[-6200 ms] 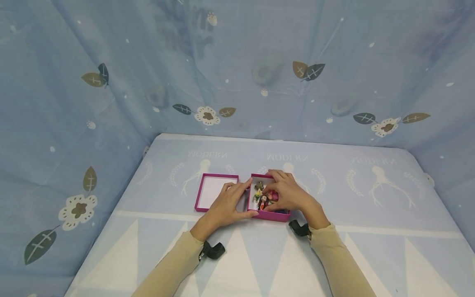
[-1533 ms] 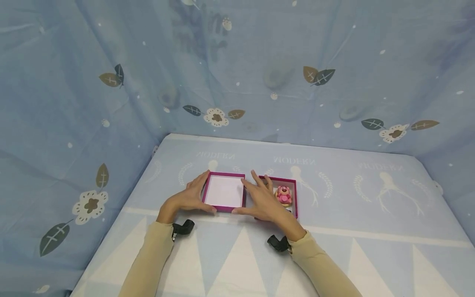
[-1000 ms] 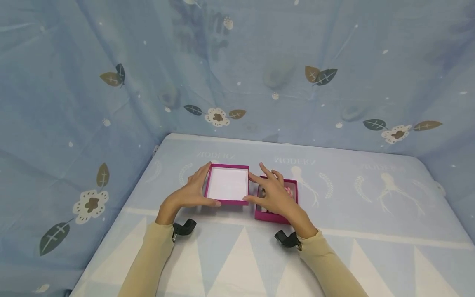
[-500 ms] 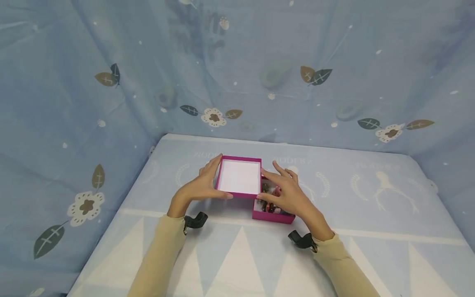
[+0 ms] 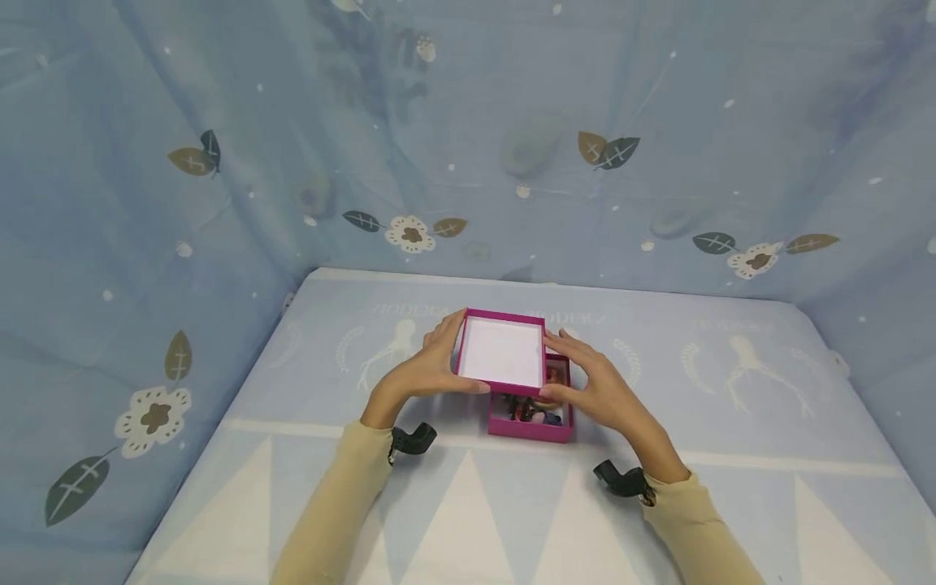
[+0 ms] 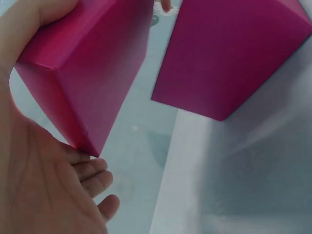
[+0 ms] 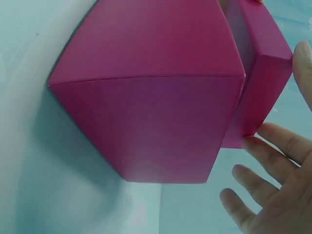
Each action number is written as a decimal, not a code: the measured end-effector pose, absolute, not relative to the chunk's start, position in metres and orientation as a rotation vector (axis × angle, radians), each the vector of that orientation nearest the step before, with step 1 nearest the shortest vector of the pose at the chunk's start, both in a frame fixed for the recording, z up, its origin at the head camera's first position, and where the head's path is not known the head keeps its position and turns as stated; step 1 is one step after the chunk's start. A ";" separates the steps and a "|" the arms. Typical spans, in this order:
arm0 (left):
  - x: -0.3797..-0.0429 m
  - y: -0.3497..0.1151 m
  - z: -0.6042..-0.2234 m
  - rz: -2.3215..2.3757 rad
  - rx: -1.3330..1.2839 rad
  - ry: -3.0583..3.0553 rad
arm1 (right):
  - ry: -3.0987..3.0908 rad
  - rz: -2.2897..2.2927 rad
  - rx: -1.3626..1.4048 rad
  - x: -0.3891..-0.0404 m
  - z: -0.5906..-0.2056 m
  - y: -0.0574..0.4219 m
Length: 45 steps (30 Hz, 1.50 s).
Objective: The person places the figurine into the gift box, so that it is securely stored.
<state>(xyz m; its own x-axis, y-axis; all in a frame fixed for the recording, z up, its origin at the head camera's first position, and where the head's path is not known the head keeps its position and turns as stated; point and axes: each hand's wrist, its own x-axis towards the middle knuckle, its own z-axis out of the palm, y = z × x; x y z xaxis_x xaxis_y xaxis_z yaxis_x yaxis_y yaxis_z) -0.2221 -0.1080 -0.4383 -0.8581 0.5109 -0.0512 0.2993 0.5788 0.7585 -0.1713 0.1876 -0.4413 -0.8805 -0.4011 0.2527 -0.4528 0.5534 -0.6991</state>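
My left hand (image 5: 430, 363) and right hand (image 5: 601, 392) grip a square magenta box lid (image 5: 504, 389) between them, thumb in front and fingers behind at each side. The lid's white inside faces up. It hangs above the table, overlapping the back left of the magenta box (image 5: 530, 431). Small toy figures (image 5: 528, 409) show in the box's front part; the lid hides the rest. In the left wrist view, the lid (image 6: 100, 73) stands apart from the box (image 6: 224, 53). The right wrist view has the box (image 7: 146, 126) in front of the lid (image 7: 267, 87).
A pale blue and white patterned cloth (image 5: 731, 390) covers the table around the box. Blue curtains (image 5: 468, 146) with leaf and flower prints rise behind and at the sides. A black wrist camera (image 5: 413, 439) sits at my left sleeve, another black camera (image 5: 620, 478) at my right.
Both hands have lifted the lid from the table left of the box and carried it right, over the box. Earlier, the right hand was among the figures in the box.
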 end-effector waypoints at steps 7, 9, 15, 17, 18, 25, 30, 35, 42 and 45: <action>-0.220 -0.101 -0.444 1.188 0.690 2.560 | -2.706 1.264 0.748 -0.170 -0.438 0.195; -0.219 -0.099 -0.444 1.192 0.699 2.578 | -2.680 1.247 0.765 -0.172 -0.438 0.196; -0.221 -0.092 -0.443 1.199 0.804 2.669 | -2.656 1.237 0.749 -0.172 -0.436 0.200; -0.222 -0.090 -0.443 1.187 0.849 2.694 | -2.656 1.237 0.745 -0.172 -0.436 0.200; -0.222 -0.089 -0.443 1.177 0.864 2.706 | -2.652 1.244 0.748 -0.172 -0.436 0.200; -0.217 -0.085 -0.440 1.155 0.894 2.752 | -2.624 1.208 0.766 -0.173 -0.435 0.200; -0.214 -0.084 -0.435 1.227 0.947 2.748 | -2.584 1.139 0.781 -0.172 -0.431 0.200; -0.212 -0.083 -0.430 1.307 0.947 2.712 | -2.533 1.148 0.799 -0.171 -0.428 0.201; -0.210 -0.083 -0.426 1.355 0.966 2.688 | -2.513 1.210 0.793 -0.170 -0.427 0.201; -0.209 -0.081 -0.424 1.398 1.020 2.671 | -2.493 1.247 0.790 -0.170 -0.426 0.202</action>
<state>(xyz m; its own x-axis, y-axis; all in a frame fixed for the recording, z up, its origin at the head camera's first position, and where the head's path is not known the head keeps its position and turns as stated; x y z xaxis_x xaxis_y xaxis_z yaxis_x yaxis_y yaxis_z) -0.2094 -0.0811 -0.4241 -0.7939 0.5198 0.3155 0.5555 0.4090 0.7239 -0.1700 0.2023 -0.4259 -0.8240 -0.3581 0.4392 -0.5662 0.4889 -0.6636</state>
